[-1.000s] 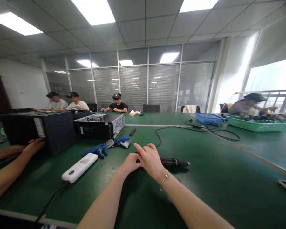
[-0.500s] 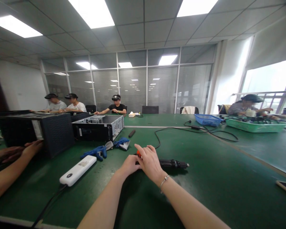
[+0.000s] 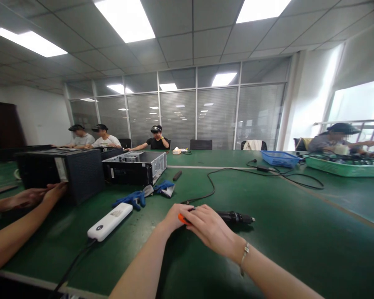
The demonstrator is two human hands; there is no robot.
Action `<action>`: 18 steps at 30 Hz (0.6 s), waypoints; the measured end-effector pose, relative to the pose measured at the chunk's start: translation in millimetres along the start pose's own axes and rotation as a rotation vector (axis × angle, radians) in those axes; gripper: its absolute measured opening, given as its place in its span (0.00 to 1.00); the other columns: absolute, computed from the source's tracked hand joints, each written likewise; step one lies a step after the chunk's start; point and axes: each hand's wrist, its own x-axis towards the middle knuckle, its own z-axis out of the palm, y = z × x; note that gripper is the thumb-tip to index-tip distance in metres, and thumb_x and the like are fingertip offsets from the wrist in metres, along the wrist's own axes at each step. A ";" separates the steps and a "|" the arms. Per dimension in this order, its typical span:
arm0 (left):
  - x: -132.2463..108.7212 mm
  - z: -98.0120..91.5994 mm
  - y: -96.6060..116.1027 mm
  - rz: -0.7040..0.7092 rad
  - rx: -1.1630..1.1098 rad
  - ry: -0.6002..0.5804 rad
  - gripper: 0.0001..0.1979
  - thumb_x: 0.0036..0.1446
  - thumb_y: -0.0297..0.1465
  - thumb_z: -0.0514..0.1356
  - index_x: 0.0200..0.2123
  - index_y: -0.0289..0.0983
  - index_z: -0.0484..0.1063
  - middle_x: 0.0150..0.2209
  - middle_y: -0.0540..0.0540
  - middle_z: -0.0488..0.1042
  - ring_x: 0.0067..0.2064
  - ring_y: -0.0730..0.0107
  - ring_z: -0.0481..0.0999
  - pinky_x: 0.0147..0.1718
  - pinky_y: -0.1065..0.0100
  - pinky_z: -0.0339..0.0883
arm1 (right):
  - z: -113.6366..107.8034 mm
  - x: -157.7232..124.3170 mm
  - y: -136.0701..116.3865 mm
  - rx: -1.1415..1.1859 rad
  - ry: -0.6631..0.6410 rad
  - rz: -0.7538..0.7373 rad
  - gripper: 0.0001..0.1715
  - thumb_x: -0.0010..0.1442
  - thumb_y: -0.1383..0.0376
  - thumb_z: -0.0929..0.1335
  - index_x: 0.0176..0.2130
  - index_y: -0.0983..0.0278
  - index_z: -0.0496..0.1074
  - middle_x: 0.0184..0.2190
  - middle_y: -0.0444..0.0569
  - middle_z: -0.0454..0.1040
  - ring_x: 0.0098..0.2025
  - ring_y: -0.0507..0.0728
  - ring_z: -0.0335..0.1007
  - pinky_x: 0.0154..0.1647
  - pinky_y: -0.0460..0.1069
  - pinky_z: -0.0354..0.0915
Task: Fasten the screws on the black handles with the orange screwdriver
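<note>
Green felt covers a long office table (image 3: 283,232), with glass partitions and ceiling lights behind. Counting what is lying on it: two black computer cases (image 3: 81,170) (image 3: 134,168) at ten o'clock from the hands, two blue gloves (image 3: 132,198) (image 3: 165,187) at eleven o'clock, one white power bank (image 3: 109,216) at nine o'clock, one blue basket (image 3: 277,158) and one green tray (image 3: 345,169) far off at two o'clock, and one black electric screwdriver (image 3: 233,216). Four people are sitting at the far edges. A co-worker's two hands (image 3: 54,190) are resting against the nearer case.

Compared with half a second ago, the right hand (image 3: 210,228) is no longer standing raised. It is now lying flat over the screwdriver's handle, and more of the orange end is showing.

The screwdriver is lying on the table, its tip pointing toward three o'clock. The right hand's fingers are pressed together, curling over the handle. The left hand (image 3: 171,218) is touching the orange end, but its fingers are hidden, so I cannot tell their state.
</note>
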 end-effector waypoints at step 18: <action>3.7 -5.2 10.5 -0.033 0.090 -0.009 0.25 0.47 0.26 0.64 0.51 0.41 0.72 0.49 0.47 0.76 0.50 0.60 0.74 0.53 0.64 0.62 | -2.9 -66.3 17.2 0.157 -0.199 0.258 0.26 0.59 0.56 0.68 0.56 0.59 0.66 0.45 0.52 0.71 0.47 0.58 0.67 0.50 0.54 0.64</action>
